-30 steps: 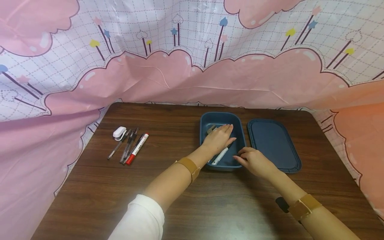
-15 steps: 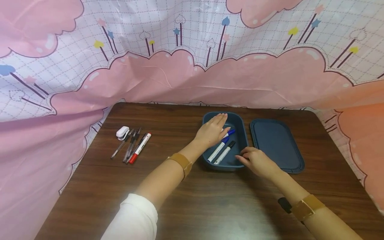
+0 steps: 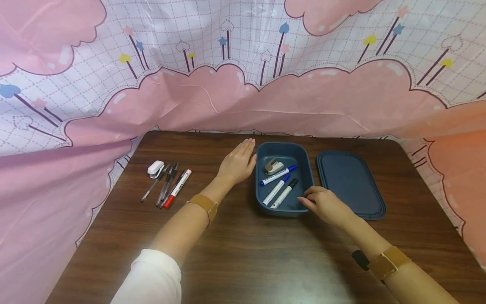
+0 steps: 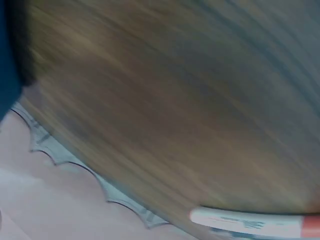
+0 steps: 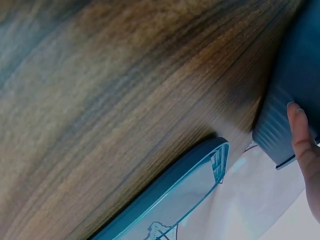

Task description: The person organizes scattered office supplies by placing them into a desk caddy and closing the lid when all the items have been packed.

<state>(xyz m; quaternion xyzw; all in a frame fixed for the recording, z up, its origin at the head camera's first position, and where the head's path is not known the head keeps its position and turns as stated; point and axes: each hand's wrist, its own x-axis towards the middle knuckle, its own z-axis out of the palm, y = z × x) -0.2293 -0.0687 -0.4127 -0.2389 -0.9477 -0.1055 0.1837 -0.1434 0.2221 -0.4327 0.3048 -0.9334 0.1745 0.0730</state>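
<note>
The worktop point(image 3: 247, 253) was dark wood-grain, smooth with a soft sheen where light fell on it. The box point(image 3: 305, 169) looked like matt dark-blue plastic, ribbed on its outer wall in the right wrist view; its lid point(image 3: 351, 183) had the same dull plastic finish. The markers point(image 3: 279, 192) in the box had glossy white plastic barrels. The stapler point(image 3: 274, 165) looked partly metal. The backdrop point(image 3: 243, 97) was a thin, creased printed sheet, faintly shiny. The wrist bands point(image 3: 389, 261) seemed tan cloth.

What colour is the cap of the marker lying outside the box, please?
Red; the marker shows best in the head view, left of the box.
</note>
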